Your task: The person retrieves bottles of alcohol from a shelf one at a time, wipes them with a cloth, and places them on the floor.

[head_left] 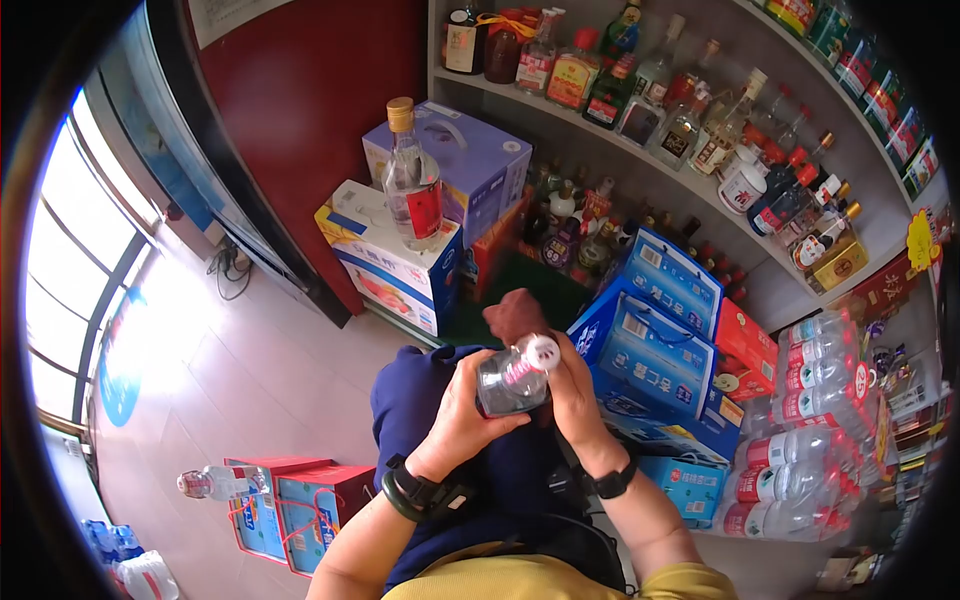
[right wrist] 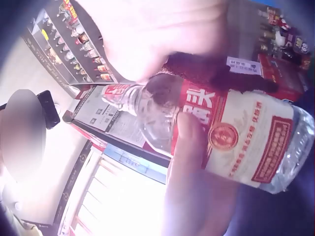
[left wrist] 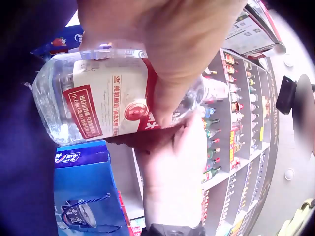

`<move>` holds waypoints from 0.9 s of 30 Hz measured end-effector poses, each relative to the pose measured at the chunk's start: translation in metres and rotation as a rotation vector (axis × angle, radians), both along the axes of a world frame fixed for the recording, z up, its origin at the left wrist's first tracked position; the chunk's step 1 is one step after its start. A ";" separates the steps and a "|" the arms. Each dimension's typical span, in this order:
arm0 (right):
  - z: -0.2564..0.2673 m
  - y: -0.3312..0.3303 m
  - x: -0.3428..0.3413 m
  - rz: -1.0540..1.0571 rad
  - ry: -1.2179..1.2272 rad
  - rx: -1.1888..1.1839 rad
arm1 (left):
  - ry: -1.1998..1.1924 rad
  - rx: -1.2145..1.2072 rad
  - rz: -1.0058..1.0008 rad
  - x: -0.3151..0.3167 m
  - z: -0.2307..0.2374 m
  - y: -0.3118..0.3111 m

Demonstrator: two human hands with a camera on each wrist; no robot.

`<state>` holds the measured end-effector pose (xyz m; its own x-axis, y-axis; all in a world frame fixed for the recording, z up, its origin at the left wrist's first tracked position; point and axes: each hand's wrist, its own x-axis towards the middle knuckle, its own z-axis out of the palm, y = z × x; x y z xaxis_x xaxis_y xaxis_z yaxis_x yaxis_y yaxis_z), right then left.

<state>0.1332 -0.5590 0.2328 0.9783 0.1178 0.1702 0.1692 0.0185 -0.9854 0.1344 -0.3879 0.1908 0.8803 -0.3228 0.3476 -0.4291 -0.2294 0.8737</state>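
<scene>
At left, a glass bottle [head_left: 413,195] stands near the right-hand corner of a white carton [head_left: 390,268]. Then the left hand [head_left: 455,425] curls round the held bottle [head_left: 503,383], above the lap — thumb across the label, apparently to steady it. The right hand [head_left: 577,397], palm inward, grips a dark red cloth [head_left: 515,315] — against the tilted bottle's shoulder, its wrist nearly straight.

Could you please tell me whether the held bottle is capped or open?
Capped: the head view shows a white cap on the neck of the bottle, which the left hand grips.
</scene>
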 end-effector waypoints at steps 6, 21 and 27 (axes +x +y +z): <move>-0.008 0.010 -0.027 -0.233 -0.165 -0.094 | 0.058 -0.085 0.197 -0.007 -0.002 -0.025; -0.026 -0.021 -0.023 -0.123 0.082 0.397 | 0.148 -0.023 -0.326 0.020 0.003 0.000; -0.027 -0.028 -0.006 -0.122 0.162 0.413 | 0.065 0.006 -0.284 0.025 -0.006 -0.017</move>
<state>0.1274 -0.5866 0.2056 0.9987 -0.0456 0.0228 0.0394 0.4043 -0.9138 0.1597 -0.4048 0.1849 0.7747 -0.5615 0.2908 -0.4199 -0.1128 0.9006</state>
